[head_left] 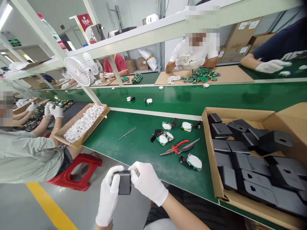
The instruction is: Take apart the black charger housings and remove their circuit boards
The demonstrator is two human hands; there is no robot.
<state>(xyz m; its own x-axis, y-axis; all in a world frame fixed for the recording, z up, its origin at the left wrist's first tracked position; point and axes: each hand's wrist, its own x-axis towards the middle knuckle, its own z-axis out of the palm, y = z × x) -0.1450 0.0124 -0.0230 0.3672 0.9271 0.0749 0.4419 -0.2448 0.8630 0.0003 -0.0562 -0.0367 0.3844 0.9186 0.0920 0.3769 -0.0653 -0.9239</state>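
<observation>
My left hand [109,191], in a white glove, is wrapped round a black plastic housing [124,183] in front of the bench edge. The gloved fingers of my right hand [147,182] are bent together at the housing's upper right edge; anything between them is hidden. Ahead on the green bench lie red-handled pliers [177,148] and metal tweezers [128,133]. Around the pliers are circuit boards with white pads, among them one board [194,162] at the near right and another board [186,126] further back.
At the right stands a cardboard box [211,159] of black housings. A carton of small white parts [85,123] sits at the left, by a red stool [76,172]. Beyond a green belt [177,99] with a few boards, gloved co-workers handle parts; a white fan [79,71] is clipped to the frame.
</observation>
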